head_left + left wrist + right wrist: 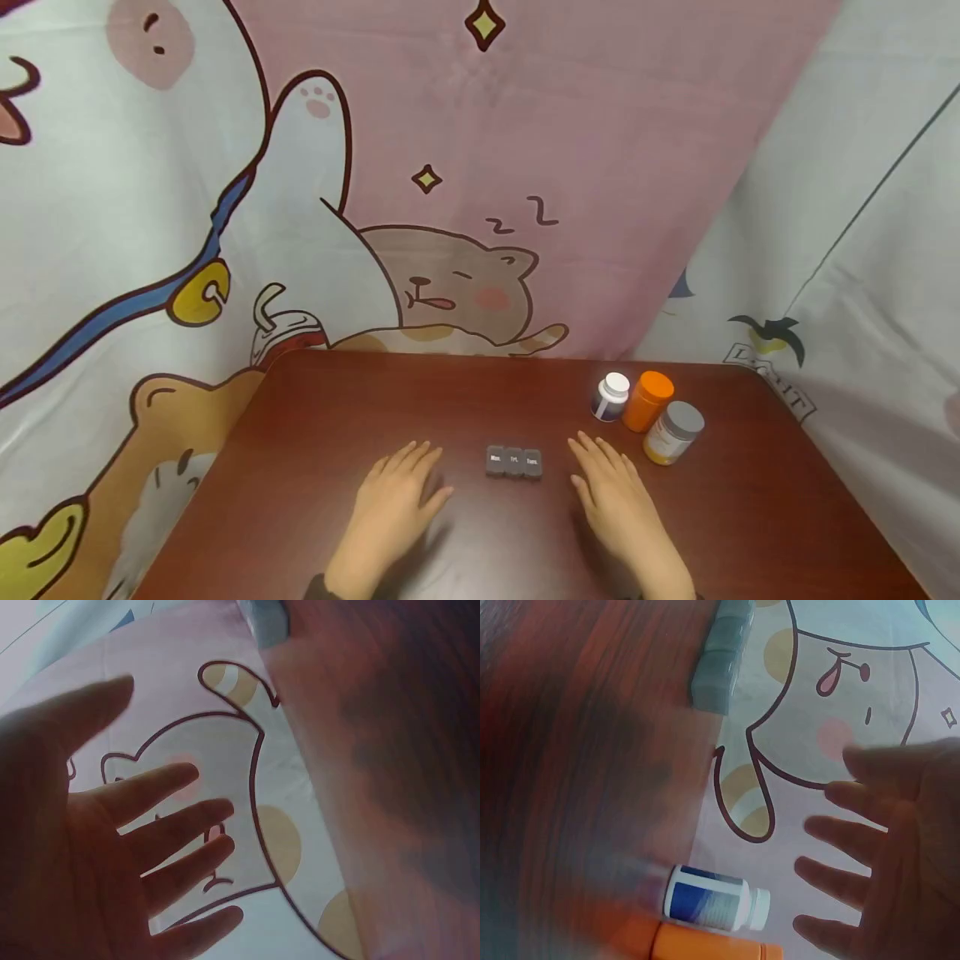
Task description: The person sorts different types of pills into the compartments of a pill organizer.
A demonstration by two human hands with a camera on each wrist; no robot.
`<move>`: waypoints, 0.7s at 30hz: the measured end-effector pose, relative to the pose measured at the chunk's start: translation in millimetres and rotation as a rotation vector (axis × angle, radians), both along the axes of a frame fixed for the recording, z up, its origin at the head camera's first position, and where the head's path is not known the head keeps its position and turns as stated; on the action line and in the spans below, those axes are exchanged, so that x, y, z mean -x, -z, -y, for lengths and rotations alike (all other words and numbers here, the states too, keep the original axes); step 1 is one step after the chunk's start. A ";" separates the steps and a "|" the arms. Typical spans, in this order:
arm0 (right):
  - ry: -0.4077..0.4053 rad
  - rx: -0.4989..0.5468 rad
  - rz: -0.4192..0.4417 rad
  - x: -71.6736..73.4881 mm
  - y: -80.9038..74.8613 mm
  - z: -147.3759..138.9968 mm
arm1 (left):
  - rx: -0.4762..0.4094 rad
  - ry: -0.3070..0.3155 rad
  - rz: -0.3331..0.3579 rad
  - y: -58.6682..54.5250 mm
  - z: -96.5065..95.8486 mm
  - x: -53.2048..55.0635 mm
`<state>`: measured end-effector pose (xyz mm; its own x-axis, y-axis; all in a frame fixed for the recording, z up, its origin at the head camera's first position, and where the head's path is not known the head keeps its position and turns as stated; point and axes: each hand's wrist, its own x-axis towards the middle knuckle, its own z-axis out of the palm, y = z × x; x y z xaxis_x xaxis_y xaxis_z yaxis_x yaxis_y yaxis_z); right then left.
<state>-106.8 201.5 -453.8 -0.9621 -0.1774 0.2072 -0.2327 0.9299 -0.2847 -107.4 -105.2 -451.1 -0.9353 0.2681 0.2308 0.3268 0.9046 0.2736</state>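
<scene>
A small dark grey pill organizer [513, 462] with three labelled lids lies on the table between the two hands. To its left, my left hand [393, 500] hovers palm down with fingers extended and nothing in them. On the other side, my right hand [618, 500] has its fingers spread the same way, also holding nothing. Beyond the right hand stand three bottles: a white-capped bottle [611, 397] with a dark blue label, an orange bottle [648, 402], and a grey-lidded jar [673, 432] with yellowish contents. In the right wrist view the white bottle [709, 898] appears beside the orange one.
The dark reddish-brown table [360, 400] carries all these things. Behind it hangs a pink and white cartoon cloth [637, 167], which meets the table's back edge and drapes along both sides.
</scene>
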 end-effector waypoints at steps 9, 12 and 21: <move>-0.133 -0.089 0.041 22.1 5.3 14.5 | -0.031 0.167 -0.031 16.4 -28.6 15.9; -0.180 -0.163 0.004 29.0 9.2 18.9 | -0.006 0.234 -0.029 16.2 -41.4 23.4; -0.301 -0.447 -0.247 42.7 21.2 27.5 | 0.112 0.267 -0.014 22.5 -72.9 51.3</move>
